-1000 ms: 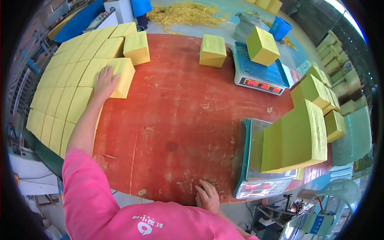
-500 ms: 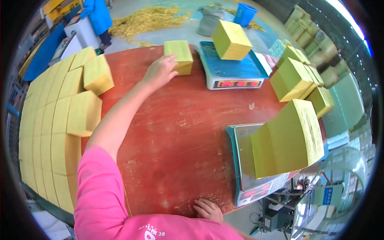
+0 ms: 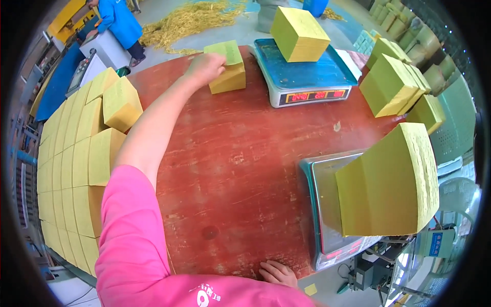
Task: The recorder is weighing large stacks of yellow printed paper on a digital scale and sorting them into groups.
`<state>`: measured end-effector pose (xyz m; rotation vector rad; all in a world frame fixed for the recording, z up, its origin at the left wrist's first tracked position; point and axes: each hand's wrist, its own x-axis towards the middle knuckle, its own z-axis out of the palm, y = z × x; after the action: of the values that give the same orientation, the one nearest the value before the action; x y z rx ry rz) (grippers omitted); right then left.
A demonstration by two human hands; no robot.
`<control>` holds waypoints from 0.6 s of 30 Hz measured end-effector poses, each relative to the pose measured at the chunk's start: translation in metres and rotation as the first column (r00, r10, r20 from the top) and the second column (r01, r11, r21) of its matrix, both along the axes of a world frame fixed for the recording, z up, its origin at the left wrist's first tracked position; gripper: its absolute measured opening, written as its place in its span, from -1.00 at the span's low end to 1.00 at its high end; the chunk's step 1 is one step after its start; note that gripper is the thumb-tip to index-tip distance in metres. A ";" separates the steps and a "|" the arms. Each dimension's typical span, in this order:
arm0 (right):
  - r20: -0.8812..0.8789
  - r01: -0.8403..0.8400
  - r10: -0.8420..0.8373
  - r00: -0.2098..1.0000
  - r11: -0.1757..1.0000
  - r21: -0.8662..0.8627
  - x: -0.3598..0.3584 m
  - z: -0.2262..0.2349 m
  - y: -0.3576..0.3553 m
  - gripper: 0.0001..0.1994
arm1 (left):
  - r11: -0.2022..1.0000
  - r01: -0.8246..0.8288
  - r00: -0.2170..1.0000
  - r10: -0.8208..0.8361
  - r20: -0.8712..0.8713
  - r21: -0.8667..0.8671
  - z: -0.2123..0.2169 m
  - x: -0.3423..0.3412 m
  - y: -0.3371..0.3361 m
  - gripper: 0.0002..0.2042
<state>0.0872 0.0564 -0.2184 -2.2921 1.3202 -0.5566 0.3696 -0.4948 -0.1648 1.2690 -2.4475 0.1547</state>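
Note:
My left hand (image 3: 207,67) reaches to the far side of the red table, its fingers curled closed at the upper left part of a small stack of yellow paper (image 3: 230,79). How many sheets are between the fingers is hidden. My right hand (image 3: 279,273) lies on the near edge of the table, open, with its fingers flat and nothing held. Right of the left hand, a blue-topped scale (image 3: 286,84) bears another yellow paper stack (image 3: 299,36). A tall, curved yellow stack (image 3: 388,189) stands on the nearer scale (image 3: 327,215), whose display is lit red.
Rows of yellow stacks (image 3: 76,163) fill the table's left side. More stacks (image 3: 391,84) stand at the right edge. Beyond the table, a person in blue (image 3: 120,23) stands at a machine, near a heap of yellow shreds (image 3: 189,23) on the floor.
My left hand's fingers have curled from loosely spread to closed at the small stack, whose upper part now looks shifted. My right hand stays on the table edge. The view has shifted slightly.

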 end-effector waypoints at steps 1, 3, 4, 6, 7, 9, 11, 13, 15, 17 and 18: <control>0.000 -0.002 0.002 1.000 1.000 -0.003 0.000 -0.002 0.001 -0.63 | 0.997 0.002 1.000 -0.001 0.026 -0.072 0.000 -0.004 0.002 -0.89; 0.004 0.014 -0.014 1.000 0.999 -0.031 0.000 -0.005 0.005 -0.64 | 0.992 -0.053 0.997 0.059 0.049 -0.113 0.000 -0.017 0.014 -0.91; 0.008 0.007 -0.006 1.000 0.999 -0.042 0.000 -0.004 0.006 -0.64 | 0.983 -0.110 0.990 0.122 0.074 -0.150 0.002 -0.016 0.021 -0.92; 0.036 -0.015 0.016 0.999 0.999 -0.042 -0.002 -0.001 0.011 -0.65 | 0.971 -0.111 0.992 0.121 0.037 -0.212 0.011 -0.008 0.035 -0.92; 0.042 -0.022 0.024 0.999 0.998 -0.051 -0.004 -0.002 0.015 -0.65 | 0.965 -0.101 0.994 0.106 0.007 -0.240 0.017 -0.003 0.048 -0.92; 0.049 -0.029 0.030 0.998 0.999 -0.031 -0.007 -0.015 0.024 -0.66 | 0.963 -0.077 0.997 0.073 -0.024 -0.257 0.029 0.000 0.090 -0.91; 0.096 -0.015 0.019 0.995 0.999 -0.047 -0.008 -0.031 0.030 -0.63 | 0.979 -0.020 0.999 0.013 -0.038 -0.204 0.032 -0.007 0.160 -0.92; 0.164 0.023 -0.008 0.986 0.995 -0.092 -0.009 -0.040 0.032 -0.61 | 0.994 0.043 0.997 -0.050 -0.063 -0.103 0.026 -0.011 0.240 -0.89; 0.247 0.057 -0.031 0.969 0.993 -0.102 -0.006 -0.022 0.025 -0.61 | 0.997 0.064 0.995 -0.060 -0.079 0.045 0.017 -0.015 0.338 -0.86; 0.415 0.087 -0.049 0.908 0.993 -0.074 -0.005 -0.013 0.019 -0.66 | 0.985 0.041 0.995 -0.026 -0.093 0.168 0.013 -0.028 0.431 -0.82; 0.468 0.091 -0.070 0.881 0.996 -0.024 -0.009 -0.015 0.018 -0.65 | 0.975 0.032 0.995 -0.010 -0.100 0.219 0.012 -0.038 0.472 -0.79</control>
<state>0.0784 0.0741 -0.2330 -1.9641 1.1681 -1.0986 0.3321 -0.0226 -0.1524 1.3056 -2.4445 -0.1872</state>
